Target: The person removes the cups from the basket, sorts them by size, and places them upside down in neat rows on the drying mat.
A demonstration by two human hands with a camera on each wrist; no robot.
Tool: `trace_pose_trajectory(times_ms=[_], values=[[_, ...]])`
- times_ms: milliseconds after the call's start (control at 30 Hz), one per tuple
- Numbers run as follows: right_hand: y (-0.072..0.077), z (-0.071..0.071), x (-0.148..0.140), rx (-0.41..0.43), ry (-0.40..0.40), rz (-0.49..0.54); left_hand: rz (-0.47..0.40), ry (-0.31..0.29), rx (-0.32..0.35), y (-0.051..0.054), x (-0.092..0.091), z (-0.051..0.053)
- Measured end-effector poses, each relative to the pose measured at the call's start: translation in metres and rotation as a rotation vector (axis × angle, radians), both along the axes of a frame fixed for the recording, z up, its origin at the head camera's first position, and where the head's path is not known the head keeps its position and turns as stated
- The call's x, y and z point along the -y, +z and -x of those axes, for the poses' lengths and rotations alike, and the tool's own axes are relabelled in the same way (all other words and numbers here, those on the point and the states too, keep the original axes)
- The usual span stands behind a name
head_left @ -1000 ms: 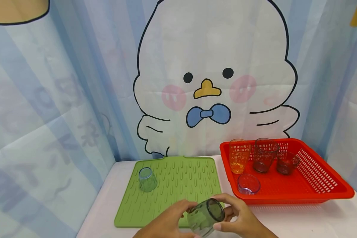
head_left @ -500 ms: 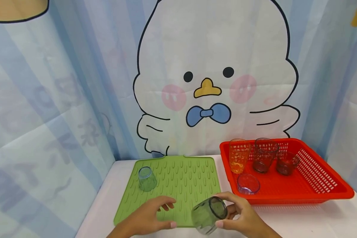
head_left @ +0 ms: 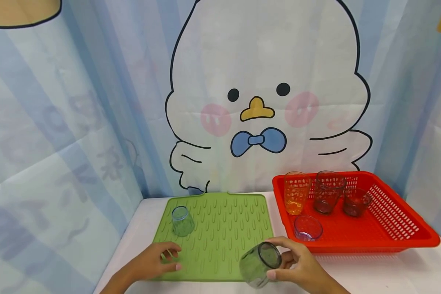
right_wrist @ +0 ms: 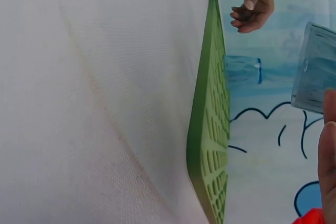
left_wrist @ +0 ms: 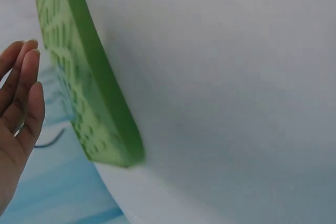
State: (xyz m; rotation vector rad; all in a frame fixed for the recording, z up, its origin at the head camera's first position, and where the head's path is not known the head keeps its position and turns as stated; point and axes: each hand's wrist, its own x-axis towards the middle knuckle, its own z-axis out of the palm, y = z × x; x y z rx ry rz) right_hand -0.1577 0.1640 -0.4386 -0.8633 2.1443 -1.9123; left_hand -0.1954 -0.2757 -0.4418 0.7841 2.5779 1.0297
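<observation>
My right hand (head_left: 297,263) grips a grey-tinted drinking glass (head_left: 257,267) near the front right corner of the green ribbed mat (head_left: 213,249). The glass is tilted, one round end facing up and right; in the right wrist view, part of its clear wall (right_wrist: 315,72) shows beside the fingers. Over the mat's front left part, my left hand (head_left: 150,261) holds nothing, its fingers loosely bent. The left wrist view shows those fingers (left_wrist: 31,98) apart from the mat. A small bluish glass (head_left: 183,223) stands on the mat's left side.
A red plastic basket (head_left: 400,228) sits to the right of the mat. In it are an orange-tinted tall glass (head_left: 295,196), a dark mug-like glass (head_left: 325,194), a short dark glass (head_left: 355,203) and a low clear bowl (head_left: 308,228). A printed curtain (head_left: 150,102) hangs behind.
My left hand has let go of the grey glass and moved left over the mat. The right hand keeps the glass, shifted slightly right.
</observation>
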Motion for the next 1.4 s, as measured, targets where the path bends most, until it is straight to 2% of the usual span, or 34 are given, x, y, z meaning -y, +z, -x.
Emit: trace_pose_trajectory(times_ms=[200, 400, 600, 867, 1033, 1400], values=[[-0.001, 0.003, 0.002, -0.012, -0.031, -0.019, 0.033, 0.027, -0.082, -0.013, 0.026, 0.007], [-0.002, 0.007, 0.004, -0.053, -0.075, -0.063, 0.055, 0.02, -0.147, -0.022, 0.041, 0.009], [-0.002, 0.009, 0.006, -0.046, -0.099, -0.067, 0.094, 0.034, -0.086, -0.024, 0.046, 0.007], [-0.002, 0.013, 0.015, -0.023, -0.097, -0.073, 0.07, 0.033, -0.042, -0.026, 0.046, 0.008], [0.003, 0.016, 0.023, 0.027, -0.094, -0.095, 0.087, 0.047, -0.007, -0.026, 0.046, 0.008], [0.003, 0.029, 0.051, 0.021, -0.102, -0.135, 0.103, 0.074, 0.001, -0.028, 0.045, 0.008]])
